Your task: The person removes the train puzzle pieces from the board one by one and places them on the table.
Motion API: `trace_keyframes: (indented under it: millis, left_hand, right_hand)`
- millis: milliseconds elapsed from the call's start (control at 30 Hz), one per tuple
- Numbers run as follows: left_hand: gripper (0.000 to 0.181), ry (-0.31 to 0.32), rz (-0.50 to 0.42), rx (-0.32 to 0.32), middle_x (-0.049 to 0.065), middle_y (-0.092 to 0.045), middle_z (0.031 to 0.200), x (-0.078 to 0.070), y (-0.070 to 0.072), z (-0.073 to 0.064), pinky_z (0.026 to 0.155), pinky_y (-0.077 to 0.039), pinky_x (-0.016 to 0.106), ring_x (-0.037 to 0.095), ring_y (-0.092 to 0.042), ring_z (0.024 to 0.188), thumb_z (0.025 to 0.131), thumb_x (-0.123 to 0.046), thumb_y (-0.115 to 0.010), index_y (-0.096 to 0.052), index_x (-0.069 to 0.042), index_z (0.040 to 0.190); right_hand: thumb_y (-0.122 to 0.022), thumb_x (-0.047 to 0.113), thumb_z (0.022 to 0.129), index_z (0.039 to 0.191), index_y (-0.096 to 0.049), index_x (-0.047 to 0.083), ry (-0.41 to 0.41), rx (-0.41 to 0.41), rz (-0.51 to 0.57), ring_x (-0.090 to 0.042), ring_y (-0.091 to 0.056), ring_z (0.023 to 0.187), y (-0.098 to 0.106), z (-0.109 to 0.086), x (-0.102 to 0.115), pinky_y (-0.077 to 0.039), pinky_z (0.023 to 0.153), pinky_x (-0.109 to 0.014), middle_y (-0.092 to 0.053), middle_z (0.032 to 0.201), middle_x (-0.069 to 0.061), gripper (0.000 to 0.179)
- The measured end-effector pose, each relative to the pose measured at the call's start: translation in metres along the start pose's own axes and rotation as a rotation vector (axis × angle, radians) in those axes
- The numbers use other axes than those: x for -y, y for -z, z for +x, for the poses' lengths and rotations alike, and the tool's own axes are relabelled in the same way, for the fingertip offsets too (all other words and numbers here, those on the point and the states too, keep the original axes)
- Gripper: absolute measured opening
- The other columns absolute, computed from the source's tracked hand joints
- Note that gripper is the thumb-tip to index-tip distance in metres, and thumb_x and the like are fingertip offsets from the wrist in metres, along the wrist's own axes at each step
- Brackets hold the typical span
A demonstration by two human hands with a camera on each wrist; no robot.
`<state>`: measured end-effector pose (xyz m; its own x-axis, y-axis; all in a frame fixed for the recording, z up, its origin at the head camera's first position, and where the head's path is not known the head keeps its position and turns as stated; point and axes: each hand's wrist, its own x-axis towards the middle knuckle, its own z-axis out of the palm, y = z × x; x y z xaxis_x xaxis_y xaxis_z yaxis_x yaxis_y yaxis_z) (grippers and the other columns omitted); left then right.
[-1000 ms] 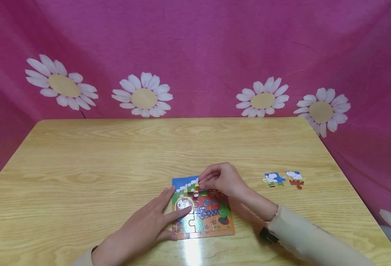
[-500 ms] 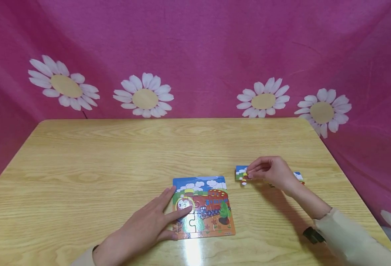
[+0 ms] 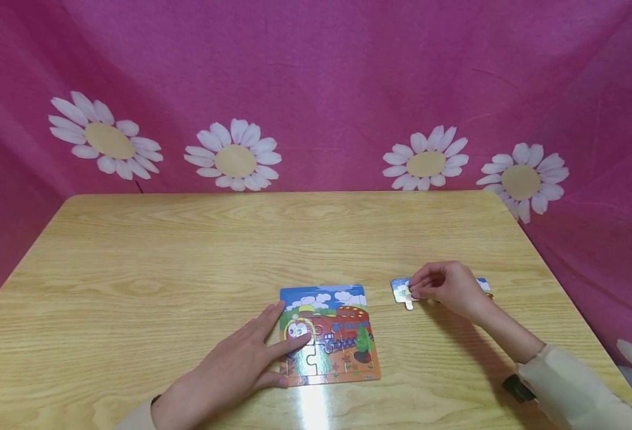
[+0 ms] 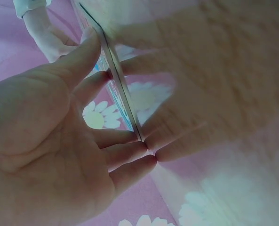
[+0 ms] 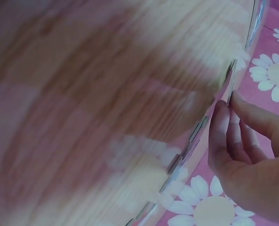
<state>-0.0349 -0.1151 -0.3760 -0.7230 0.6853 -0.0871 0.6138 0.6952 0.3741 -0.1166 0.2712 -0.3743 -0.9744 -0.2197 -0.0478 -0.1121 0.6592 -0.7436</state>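
A square jigsaw puzzle [image 3: 355, 376] with a cartoon train picture lies on the table. My left hand [image 3: 241, 352] rests on its left side, fingers spread; in the left wrist view, thumb and fingertips meet the puzzle board's edge [image 4: 120, 89]. To the right of the puzzle, my right hand [image 3: 453, 289] pinches a puzzle piece [image 3: 399, 291] between thumb and fingers, close over the table. The right wrist view shows this held piece [image 5: 232, 77] tilted, edge-on. Beyond the knuckles sits another piece [image 3: 482, 283], partly hidden by the hand.
Flat on the wooden table [image 3: 187, 257], loose puzzle pieces [image 5: 195, 132] show edge-on in the right wrist view. A pink cloth with daisies [image 3: 316, 89] hangs behind the table's back edge.
My right hand has moved from over the puzzle's top edge to the right, carrying the piece, then lowered slightly near the loose pieces. The left hand stays on the puzzle.
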Motion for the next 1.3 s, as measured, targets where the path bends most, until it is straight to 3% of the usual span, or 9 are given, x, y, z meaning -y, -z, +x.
trace_keyframes:
  millis: [233, 633, 767, 1067, 1167, 1300]
  left_hand:
    - [0.06, 0.012, -0.011, 0.015, 0.022, -0.019, 0.159, 0.0, 0.0, 0.001, 0.107, -0.037, 0.051, 0.037, -0.022, 0.145, 0.091, -0.051, -0.059, -0.045, -0.036, 0.147]
    - [0.061, 0.003, -0.001, -0.002, 0.023, -0.021, 0.158, -0.003, 0.004, -0.001, 0.11, -0.033, 0.05, 0.037, -0.02, 0.146, 0.09, -0.049, -0.062, -0.046, -0.033, 0.147]
    - [0.063, -0.036, 0.04, -0.019, 0.023, -0.022, 0.158, -0.008, 0.003, 0.003, 0.111, -0.033, 0.047, 0.036, -0.024, 0.145, 0.09, -0.05, -0.062, -0.046, -0.032, 0.148]
    - [0.064, -0.243, 0.232, -0.08, 0.025, -0.033, 0.152, -0.03, -0.007, 0.02, 0.109, -0.036, 0.04, 0.032, -0.031, 0.142, 0.089, -0.054, -0.059, -0.046, -0.031, 0.148]
    - [0.067, -0.255, 0.23, -0.087, 0.025, -0.031, 0.153, -0.035, -0.009, 0.024, 0.109, -0.036, 0.04, 0.033, -0.03, 0.142, 0.088, -0.054, -0.061, -0.045, -0.032, 0.149]
    - [0.068, -0.225, 0.201, -0.05, 0.025, -0.027, 0.155, -0.04, -0.01, 0.025, 0.109, -0.036, 0.04, 0.031, -0.027, 0.144, 0.087, -0.053, -0.063, -0.045, -0.032, 0.148]
  right_hand:
    - [-0.077, 0.0, 0.082, 0.088, -0.074, 0.003, 0.043, -0.028, -0.039, -0.013, -0.065, 0.069, 0.001, -0.004, 0.003, -0.046, 0.054, -0.021, -0.072, 0.079, -0.004, 0.007]
    - [-0.075, 0.0, 0.084, 0.097, -0.071, -0.007, -0.028, 0.074, 0.224, -0.017, -0.071, 0.076, -0.014, -0.009, 0.025, -0.056, 0.066, -0.027, -0.073, 0.088, -0.015, 0.015]
    - [-0.074, 0.0, 0.084, 0.098, -0.072, -0.007, -0.04, 0.097, 0.259, -0.017, -0.071, 0.08, -0.027, -0.011, 0.035, -0.055, 0.068, -0.026, -0.074, 0.091, -0.015, 0.016]
    - [-0.073, -0.005, 0.083, 0.096, -0.072, -0.005, 0.032, 0.147, 0.247, -0.021, -0.071, 0.08, -0.059, -0.012, 0.053, -0.056, 0.071, -0.025, -0.073, 0.088, -0.013, 0.014]
    - [-0.072, -0.009, 0.082, 0.095, -0.072, -0.006, 0.06, 0.13, 0.208, -0.021, -0.071, 0.077, -0.065, -0.01, 0.054, -0.056, 0.069, -0.025, -0.073, 0.087, -0.012, 0.013]
    - [-0.073, -0.009, 0.081, 0.093, -0.072, -0.004, 0.075, 0.117, 0.149, -0.018, -0.07, 0.075, -0.067, -0.009, 0.057, -0.056, 0.068, -0.024, -0.073, 0.085, -0.01, 0.014]
